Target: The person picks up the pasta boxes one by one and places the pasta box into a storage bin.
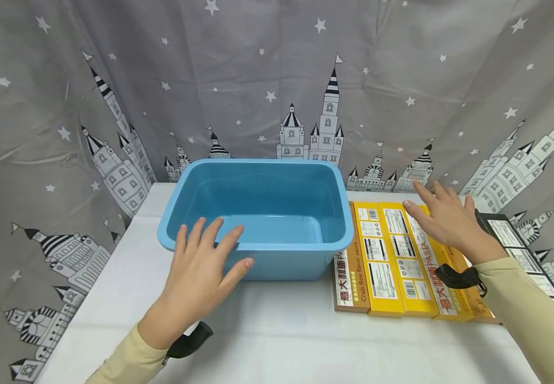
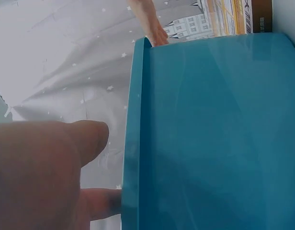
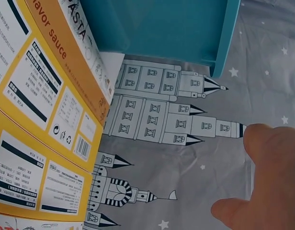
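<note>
A blue plastic tub (image 1: 277, 264) stands on the white table, and its inside shows bare in the head view. My left hand (image 1: 200, 272) is at the tub's near rim, its fingers spread and reaching over the edge. In the left wrist view the tub's wall (image 2: 219, 129) fills the right side, with the thumb (image 2: 92, 139) apart from the rim. My right hand (image 1: 444, 221) hovers with loosely spread fingers over a row of yellow and orange pasta boxes (image 1: 384, 266), holding nothing. The right wrist view shows these boxes (image 3: 47, 91) lower than the fingers.
At the right end of the row lies a black box (image 1: 521, 250) with white label panels. A grey curtain (image 1: 238, 80) printed with castles and stars hangs behind the table and at its sides. White tabletop (image 1: 277, 336) shows in front of the tub.
</note>
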`<state>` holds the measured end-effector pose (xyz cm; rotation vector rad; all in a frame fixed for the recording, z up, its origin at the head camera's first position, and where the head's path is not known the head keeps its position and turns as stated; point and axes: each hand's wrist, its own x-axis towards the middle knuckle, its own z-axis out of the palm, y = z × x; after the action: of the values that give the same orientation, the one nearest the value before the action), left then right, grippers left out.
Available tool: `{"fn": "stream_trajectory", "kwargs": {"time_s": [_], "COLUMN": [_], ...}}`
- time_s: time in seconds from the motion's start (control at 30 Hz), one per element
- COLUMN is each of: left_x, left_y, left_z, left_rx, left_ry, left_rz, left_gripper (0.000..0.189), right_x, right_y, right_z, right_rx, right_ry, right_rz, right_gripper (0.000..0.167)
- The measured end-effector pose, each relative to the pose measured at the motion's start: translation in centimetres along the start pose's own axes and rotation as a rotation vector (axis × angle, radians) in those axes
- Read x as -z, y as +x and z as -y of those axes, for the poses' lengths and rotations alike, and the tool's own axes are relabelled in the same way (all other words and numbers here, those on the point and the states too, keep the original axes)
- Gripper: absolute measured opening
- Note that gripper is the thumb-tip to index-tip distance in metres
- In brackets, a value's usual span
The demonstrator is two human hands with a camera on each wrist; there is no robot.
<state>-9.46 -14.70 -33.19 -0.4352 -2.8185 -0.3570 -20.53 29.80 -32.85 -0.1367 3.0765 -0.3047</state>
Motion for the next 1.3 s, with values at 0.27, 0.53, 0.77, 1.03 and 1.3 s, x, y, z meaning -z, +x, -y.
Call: {"fn": "stream_trajectory", "kwargs": {"time_s": [0.27,0.53,0.77,1.03,1.3], "left_x": [-1.2,-2.9,-4.7,-6.0,-6.6], "left_y": [-0.4,-0.5,-0.1,0.3,0.5], "left_z": [0.0,0.4,0.8,1.2,1.5], "left_rx": [-0.031,-0.096,-0.147,-0.164,-0.201], "left_ry": [-0.011,0.007,0.026,-0.013,-0.013], "left_rz": [-0.126,-0.318,-0.484,-0.552,-0.617], "left_gripper": [0.05,0.043,0.058,0.05,0.029], "right_x": [-0.4,-0.6,-0.7,-0.8,-1.2], "right_y": [0.1,0.0,-0.1,-0.4,-0.9], "right_z": [-0.3,-0.7,-1.2,-2.2,-2.9], "right_rx": [-0.019,-0.029,-0.026,-0.034,-0.05], "right_ry": [0.007,0.007,0.008,0.009,0.021], "right_rz": [0.013,0.03,0.037,0.021,0.033], "right_gripper": [0.084,0.084,0.083,0.081,0.083]}}
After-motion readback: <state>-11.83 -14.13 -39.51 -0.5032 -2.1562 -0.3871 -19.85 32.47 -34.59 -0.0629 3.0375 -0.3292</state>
